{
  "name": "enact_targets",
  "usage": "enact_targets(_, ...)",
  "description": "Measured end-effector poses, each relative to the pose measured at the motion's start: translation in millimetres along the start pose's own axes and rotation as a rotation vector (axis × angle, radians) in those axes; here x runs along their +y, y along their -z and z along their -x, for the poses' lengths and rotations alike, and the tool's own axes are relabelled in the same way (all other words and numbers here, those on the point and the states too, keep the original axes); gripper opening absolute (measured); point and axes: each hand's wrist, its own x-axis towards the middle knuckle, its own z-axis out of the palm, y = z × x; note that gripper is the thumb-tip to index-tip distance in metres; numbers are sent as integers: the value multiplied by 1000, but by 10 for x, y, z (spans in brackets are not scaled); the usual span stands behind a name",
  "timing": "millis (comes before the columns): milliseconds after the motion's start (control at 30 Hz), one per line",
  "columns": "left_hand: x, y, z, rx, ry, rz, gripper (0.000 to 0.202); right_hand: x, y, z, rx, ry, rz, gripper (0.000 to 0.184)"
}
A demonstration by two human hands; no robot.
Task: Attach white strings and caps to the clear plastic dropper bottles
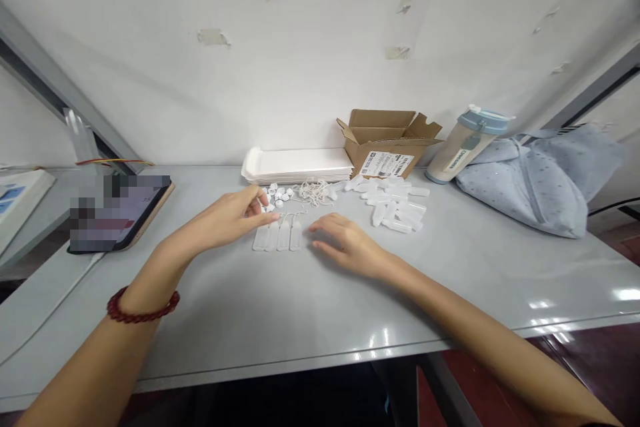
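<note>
Frosted tubes (283, 238), four of them, lie side by side at the centre of the frame, flat on the grey table (240, 327), with thin pale strings (286, 216) at their upper ends. From where I stand, the left hand (220, 218) comes in from the lower left, its fingers bent over the edge of a small heap of white caps (280, 197) and its thumb stretched towards the tops of the row. Its fingertips are partly hidden, so I cannot tell whether it holds anything. A dark red beaded bracelet (143, 313) circles that wrist. The right hand (353, 247) reaches in from the lower right, fingers loosely curved and a little apart, just beside the rightmost tube in the row; I see nothing in its grasp.

Just right of the caps sits a tangle of white cord (314, 192), and right of centre there's a scattered pile of loose tubes (397, 203). Behind these, a stack of white trays (300, 161) stands next to an open cardboard box (364, 155) with a printed label. Towards the right of the frame, a tilted bottle (450, 155) with a blue lid leans by a pale blue bag (525, 190). Over at the left, a phone-like device (143, 210) lies with a white cable (55, 312) running from it.
</note>
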Motion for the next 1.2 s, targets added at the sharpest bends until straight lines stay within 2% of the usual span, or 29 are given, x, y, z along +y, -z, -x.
enact_targets(100, 111, -80, -242, 84, -163, -60, 28, 167, 126, -6, 56, 19, 143, 17)
enact_targets(200, 209, -215, -521, 110, -305, -223, 26, 339, 301, -7, 111, -64, 342, 18)
enact_targets(300, 286, -347, -729, 70, -341, -363, 30, 440, 490, 1, 82, -232, 519, 19)
enact_targets(400, 328, -423, -840, 68, -374, -378, 24, 479, 623, 13, 8, -374, 621, 20)
enact_targets(533, 308, -415, -906, 98, -383, -311, 20, 507, 656, 20, -11, -422, 660, 21)
enact_targets(633, 262, -355, -925, 164, -307, -162, 19, 527, 611, 19, -13, -417, 693, 23)
enact_targets(767, 233, -266, -917, 210, -128, 259, 15, 560, 549, 29, -8, -399, 704, 27)
enact_targets(833, 237, -232, -912, 242, -70, 390, 17, 587, 526, 39, 14, -389, 709, 27)
enact_targets(1067, 207, -212, -899, 370, 5, 625, 20, 744, 479, -72, 77, -304, 694, 34)
enact_targets(1200, 212, -222, -843, 432, 18, 743, 23, 783, 478, -232, 64, -331, 615, 33)
